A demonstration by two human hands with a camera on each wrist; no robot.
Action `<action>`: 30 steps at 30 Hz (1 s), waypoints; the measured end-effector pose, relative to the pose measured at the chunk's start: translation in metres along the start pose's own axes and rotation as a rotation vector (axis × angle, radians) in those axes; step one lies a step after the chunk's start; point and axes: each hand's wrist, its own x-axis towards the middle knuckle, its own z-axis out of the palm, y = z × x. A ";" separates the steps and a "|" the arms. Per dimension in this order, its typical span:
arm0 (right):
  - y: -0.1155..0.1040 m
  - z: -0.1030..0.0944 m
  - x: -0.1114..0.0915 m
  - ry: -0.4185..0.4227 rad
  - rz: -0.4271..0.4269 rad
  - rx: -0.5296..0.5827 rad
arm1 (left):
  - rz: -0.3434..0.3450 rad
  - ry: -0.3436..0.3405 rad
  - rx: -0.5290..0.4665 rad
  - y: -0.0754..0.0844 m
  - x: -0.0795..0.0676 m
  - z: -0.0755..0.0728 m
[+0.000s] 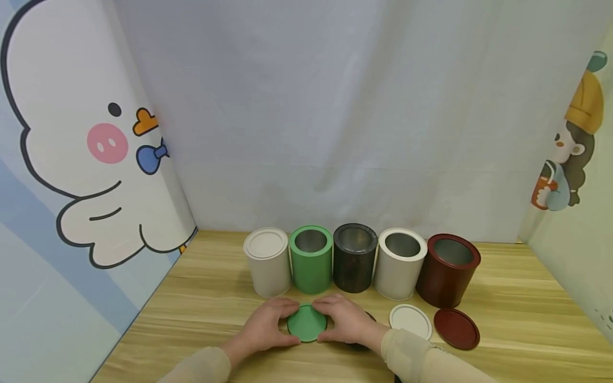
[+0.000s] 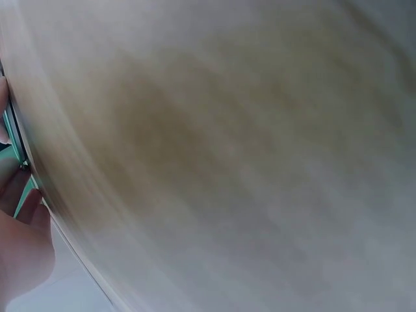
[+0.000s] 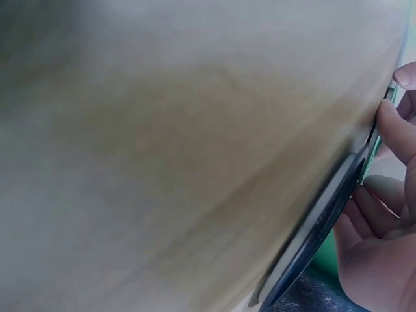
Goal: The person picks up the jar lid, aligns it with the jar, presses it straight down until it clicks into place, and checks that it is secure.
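A round green lid (image 1: 307, 323) is between both hands, low over the wooden table in front of a row of cans. My left hand (image 1: 262, 325) grips its left edge, thumb at the near side and fingers at the far side. Opposite, my right hand (image 1: 348, 321) holds the right edge in the same way. Behind the lid stands the open green can (image 1: 312, 268). A black lid (image 1: 358, 347) lies partly hidden under the right hand. In the right wrist view, the black lid (image 3: 312, 227) shows edge-on beside the fingers.
Left of the green can is a white can (image 1: 270, 268) with its lid on. To its right stand a black can (image 1: 354, 268), an open white can (image 1: 399, 272) and an open dark red can (image 1: 441, 279). A white lid (image 1: 411, 322) and a dark red lid (image 1: 457, 329) lie right of my hands.
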 end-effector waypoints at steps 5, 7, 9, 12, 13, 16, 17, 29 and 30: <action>0.002 0.001 0.000 0.003 -0.020 0.011 | -0.001 -0.013 0.003 0.000 0.000 -0.001; 0.002 0.000 0.000 0.005 -0.029 0.021 | -0.003 -0.018 -0.003 0.000 0.001 -0.001; 0.002 -0.001 0.000 0.007 -0.038 0.031 | -0.007 -0.022 -0.010 0.000 0.001 -0.001; 0.002 -0.003 -0.001 0.012 -0.050 0.054 | -0.009 -0.022 -0.026 0.000 0.001 -0.002; 0.002 -0.003 -0.001 0.014 -0.055 0.061 | -0.011 -0.021 -0.033 0.000 0.001 -0.002; 0.004 -0.004 -0.002 0.029 -0.079 0.084 | -0.018 -0.010 -0.057 0.000 0.000 -0.003; 0.005 -0.005 -0.002 0.035 -0.083 0.093 | -0.022 -0.004 -0.068 0.000 0.000 -0.004; 0.010 -0.013 -0.006 0.120 -0.108 0.186 | -0.007 0.090 -0.096 0.007 0.004 -0.009; 0.010 -0.014 -0.006 0.123 -0.103 0.191 | -0.009 0.095 -0.108 0.008 0.004 -0.009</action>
